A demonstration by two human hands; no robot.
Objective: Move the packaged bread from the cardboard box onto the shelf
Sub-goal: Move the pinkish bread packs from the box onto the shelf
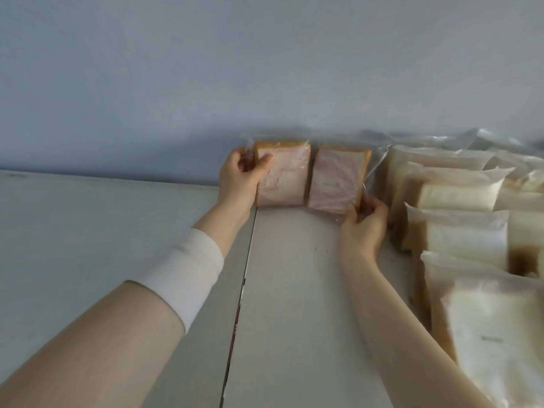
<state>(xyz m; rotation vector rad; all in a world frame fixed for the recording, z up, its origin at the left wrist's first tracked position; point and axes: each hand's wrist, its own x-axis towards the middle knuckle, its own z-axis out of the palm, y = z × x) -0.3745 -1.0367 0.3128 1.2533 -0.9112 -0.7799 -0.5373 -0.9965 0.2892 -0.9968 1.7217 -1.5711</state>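
Two clear-wrapped packs of pink-swirled bread lie side by side at the back of the white shelf (294,290), against the wall. My left hand (244,178) grips the left pack (285,175) at its left edge, thumb on top. At the near right corner of the right pack (335,181), my right hand (365,222) pinches the wrapper. The cardboard box is out of sight.
Several packs of pale bread (459,231) lie in rows on the right side of the shelf, close to my right hand. A seam (241,284) splits the shelf top into two boards. The blue-grey wall (265,69) rises behind.
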